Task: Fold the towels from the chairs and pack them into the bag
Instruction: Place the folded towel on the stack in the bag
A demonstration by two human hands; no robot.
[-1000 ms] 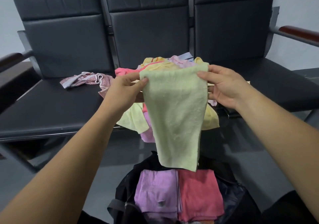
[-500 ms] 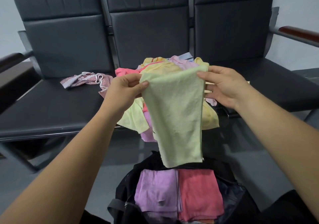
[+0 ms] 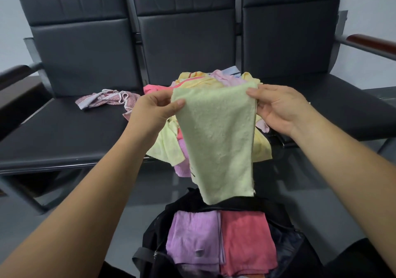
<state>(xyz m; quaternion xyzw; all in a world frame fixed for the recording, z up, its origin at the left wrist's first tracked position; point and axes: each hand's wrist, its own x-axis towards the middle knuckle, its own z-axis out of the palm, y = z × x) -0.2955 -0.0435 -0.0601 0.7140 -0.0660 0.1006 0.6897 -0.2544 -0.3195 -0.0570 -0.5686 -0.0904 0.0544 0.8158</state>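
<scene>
Pale green towel (image 3: 218, 140) held up lengthwise above an open bag (image 3: 287, 254).

Smooth black padded chairs (image 3: 70, 132) carry a rumpled towel heap (image 3: 214, 80) of yellow, pink and green. Below, the black fabric bag holds a flat folded purple towel (image 3: 192, 237) and a coral towel (image 3: 246, 241) side by side. The nubby green towel hangs as a narrow strip, long axis vertical, lower end pointing at the bag. The left hand (image 3: 154, 115) and right hand (image 3: 280, 108) pinch its top corners, fingers (image 3: 255, 91) curled on the cloth.

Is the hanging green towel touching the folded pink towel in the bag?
Apart. The head view shows the green towel ending above the pink towel, with a dark strip of the bag showing between them.
</scene>
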